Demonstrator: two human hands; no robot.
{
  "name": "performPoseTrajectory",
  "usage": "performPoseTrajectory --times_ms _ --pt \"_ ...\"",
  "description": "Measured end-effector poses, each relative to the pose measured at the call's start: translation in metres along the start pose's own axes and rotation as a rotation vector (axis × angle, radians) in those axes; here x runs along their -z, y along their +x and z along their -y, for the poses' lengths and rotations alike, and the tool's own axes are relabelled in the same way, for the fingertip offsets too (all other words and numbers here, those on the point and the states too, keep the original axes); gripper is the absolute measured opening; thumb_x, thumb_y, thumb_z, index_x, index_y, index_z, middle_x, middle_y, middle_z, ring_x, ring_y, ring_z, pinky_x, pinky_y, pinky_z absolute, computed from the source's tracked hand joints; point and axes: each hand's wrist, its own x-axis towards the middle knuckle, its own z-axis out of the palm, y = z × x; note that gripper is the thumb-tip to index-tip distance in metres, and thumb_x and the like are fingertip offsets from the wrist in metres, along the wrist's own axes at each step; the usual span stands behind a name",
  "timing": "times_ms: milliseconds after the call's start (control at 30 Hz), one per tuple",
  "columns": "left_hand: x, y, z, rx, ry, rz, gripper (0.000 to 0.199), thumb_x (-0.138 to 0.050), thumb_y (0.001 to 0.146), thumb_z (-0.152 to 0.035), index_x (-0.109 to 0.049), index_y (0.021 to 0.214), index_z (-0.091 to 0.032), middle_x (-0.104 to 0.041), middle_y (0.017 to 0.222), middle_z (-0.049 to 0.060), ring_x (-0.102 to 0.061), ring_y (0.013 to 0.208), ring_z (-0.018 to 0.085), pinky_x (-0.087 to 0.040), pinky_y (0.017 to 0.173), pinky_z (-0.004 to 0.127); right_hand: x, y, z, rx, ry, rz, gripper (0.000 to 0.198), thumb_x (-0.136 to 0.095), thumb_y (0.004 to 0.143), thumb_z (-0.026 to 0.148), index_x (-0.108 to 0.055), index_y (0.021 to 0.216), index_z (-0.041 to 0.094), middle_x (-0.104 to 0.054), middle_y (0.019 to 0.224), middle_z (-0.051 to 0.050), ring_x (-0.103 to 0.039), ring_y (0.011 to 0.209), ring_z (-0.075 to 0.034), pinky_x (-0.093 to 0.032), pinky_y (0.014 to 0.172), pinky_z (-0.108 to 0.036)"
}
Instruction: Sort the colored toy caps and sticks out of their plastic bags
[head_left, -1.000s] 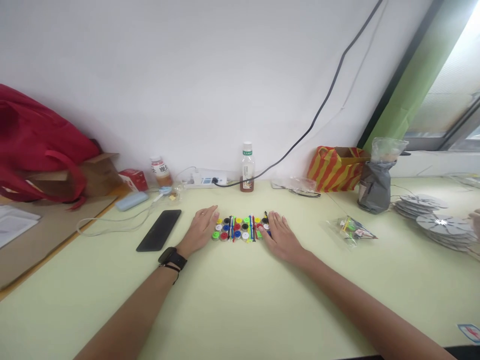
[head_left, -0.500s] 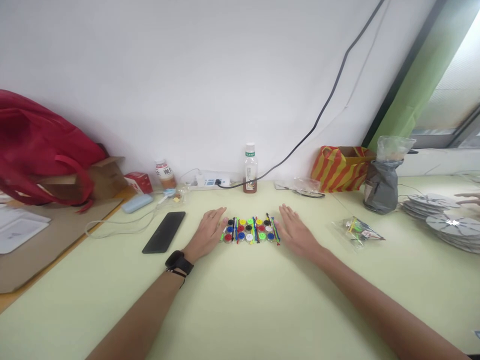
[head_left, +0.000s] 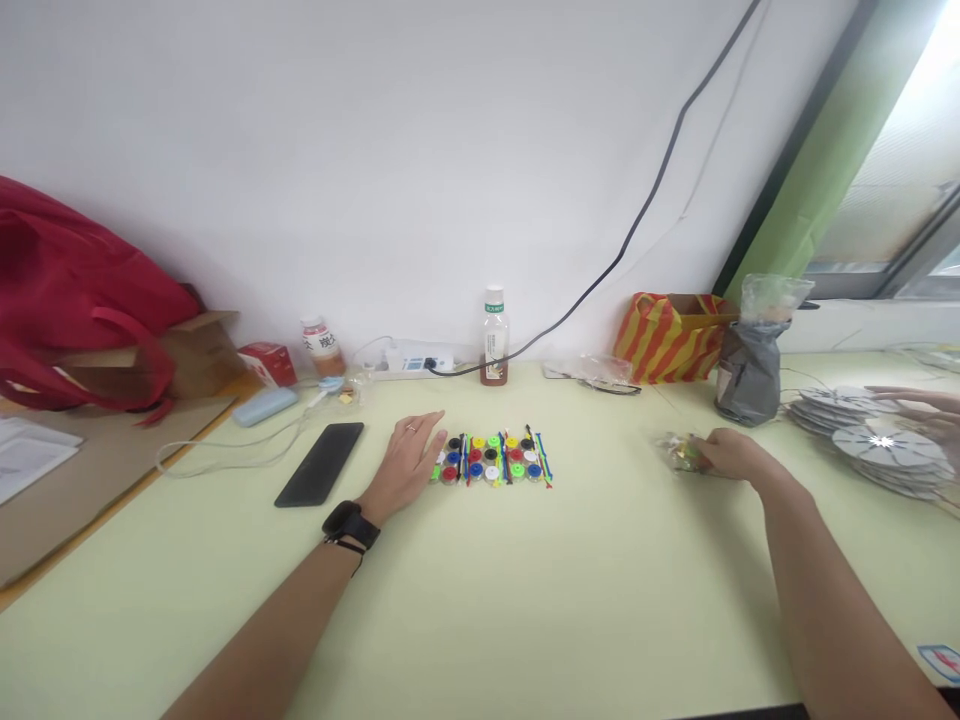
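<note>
Small round pieces in several colours (head_left: 491,455) stand in neat rows on the table, with thin coloured plastic strips (head_left: 544,460) lying in lines between and beside them. My left hand (head_left: 405,462) rests on the table against the left end of these rows, fingers stretched out and holding nothing. Far to the right, my right hand (head_left: 726,455) has its fingers closed on a clear plastic bag (head_left: 677,453) with small coloured parts inside. Its fingertips are partly hidden by the hand itself.
A black phone (head_left: 320,465) lies left of my left hand. Behind the rows stand a bottle (head_left: 494,345) and a power strip (head_left: 409,361). At right are a striped bag (head_left: 667,340), a grey bag (head_left: 751,375) and stacked grey discs (head_left: 892,460), with another person's hand (head_left: 919,397) over them.
My right hand has left the right end of the rows, moved right and closed on the plastic bag. My left hand stays beside the rows. The view has shifted slightly.
</note>
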Motion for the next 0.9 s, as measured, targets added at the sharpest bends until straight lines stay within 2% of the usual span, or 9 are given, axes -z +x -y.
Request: performPoseTrajectory --times_ms 100,267,400,533,700,800,900 --pt "0.002 0.0 0.0 -0.011 0.022 0.006 0.044 -0.035 0.108 -0.042 -0.051 0.145 -0.025 -0.057 0.142 0.008 -0.043 0.132 0.027 -0.034 0.117 0.051 -0.01 -0.005 0.027 0.056 0.065 0.165 0.033 -0.061 0.088 0.039 -0.062 0.062 0.02 -0.069 0.063 -0.011 -0.064 0.059 -0.021 -0.045 0.059 -0.03" --pt "0.015 0.006 -0.01 -0.062 0.059 -0.065 0.041 -0.038 0.107 -0.041 -0.054 0.142 -0.026 -0.058 0.141 0.007 -0.043 0.133 0.028 -0.032 0.118 0.05 -0.01 -0.012 0.082 0.095 0.284 0.223 0.02 -0.057 0.086 0.036 -0.057 0.074 0.02 -0.07 0.074 -0.008 -0.064 0.065 -0.02 -0.045 0.057 -0.028" --pt "0.023 0.019 -0.036 -0.116 0.016 -0.112 0.038 -0.039 0.107 -0.039 -0.059 0.135 -0.025 -0.063 0.134 0.007 -0.049 0.129 0.027 -0.038 0.114 0.047 0.009 -0.007 0.116 0.167 0.34 0.27 0.013 -0.06 0.082 0.031 -0.062 0.076 0.019 -0.071 0.08 -0.006 -0.065 0.071 -0.018 -0.045 0.056 -0.024" --pt "0.021 0.043 -0.07 -0.197 -0.077 -0.019 0.03 -0.047 0.103 -0.039 -0.067 0.121 -0.023 -0.07 0.121 0.007 -0.059 0.118 0.026 -0.045 0.107 0.044 0.037 0.006 0.139 0.283 0.373 0.411 0.017 -0.07 0.076 0.034 -0.074 0.077 0.017 -0.075 0.083 -0.008 -0.066 0.074 -0.019 -0.047 0.059 -0.025" --pt "-0.002 0.085 -0.102 -0.194 -0.219 0.275 0.029 -0.054 0.098 -0.041 -0.073 0.106 -0.022 -0.075 0.108 0.006 -0.068 0.096 0.023 -0.054 0.084 0.034 0.06 0.016 0.157 0.351 0.266 0.424 0.016 -0.076 0.069 0.032 -0.081 0.076 0.018 -0.077 0.083 -0.006 -0.068 0.082 -0.023 -0.048 0.062 -0.026" --pt "-0.026 0.105 -0.116 -0.18 -0.288 0.327 0.026 -0.059 0.094 -0.035 -0.074 0.108 -0.019 -0.075 0.109 0.007 -0.069 0.096 0.021 -0.054 0.083 0.03 0.068 0.017 0.16 0.387 0.194 0.437 0.017 -0.075 0.069 0.033 -0.08 0.076 0.018 -0.076 0.081 -0.005 -0.067 0.078 -0.022 -0.047 0.061 -0.026" --pt "-0.051 0.115 -0.127 -0.198 -0.202 0.386 0.02 -0.063 0.09 -0.03 -0.077 0.098 -0.02 -0.076 0.107 0.007 -0.068 0.102 0.023 -0.053 0.088 0.031 0.075 0.016 0.16 0.472 0.149 0.499 0.021 -0.074 0.072 0.038 -0.076 0.077 0.018 -0.074 0.08 -0.005 -0.064 0.074 -0.02 -0.045 0.059 -0.027"
